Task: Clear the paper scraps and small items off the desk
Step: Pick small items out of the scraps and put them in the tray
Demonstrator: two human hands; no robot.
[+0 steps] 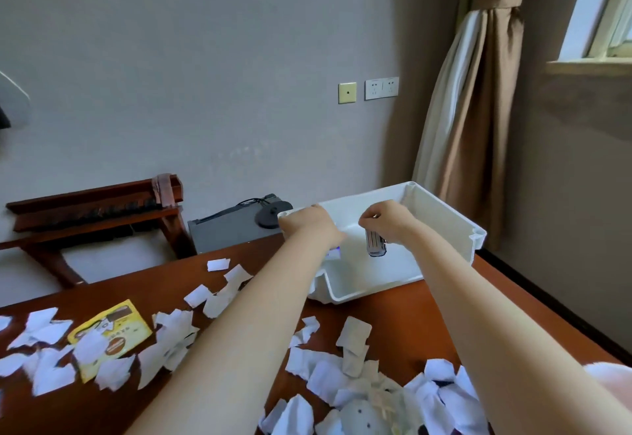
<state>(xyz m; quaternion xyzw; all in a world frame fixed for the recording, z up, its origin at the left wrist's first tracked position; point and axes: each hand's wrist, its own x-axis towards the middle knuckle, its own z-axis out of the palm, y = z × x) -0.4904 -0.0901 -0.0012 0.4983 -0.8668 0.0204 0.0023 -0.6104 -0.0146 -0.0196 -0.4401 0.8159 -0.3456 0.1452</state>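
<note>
A white plastic bin (444, 215) stands at the far right end of the brown desk (403, 311). My left hand (309, 226) grips the bin's left rim. My right hand (386, 221) is over the bin's inside and pinches the top of a small grey ribbed item (375, 245), which hangs down from the fingers. Several torn white paper scraps (178, 332) are strewn over the desk on both sides of my arms. A yellow printed packet (113, 332) lies among the scraps at the left. A small blue-and-white object (333, 252) shows inside the bin by my left wrist.
A dark wooden luggage rack (99, 215) stands beyond the desk at the left. Beside it is a grey box (225, 229) with a black round base and cable on top. A brown curtain (478, 109) hangs at the right by the window. A grey rounded object (362, 416) lies among scraps near me.
</note>
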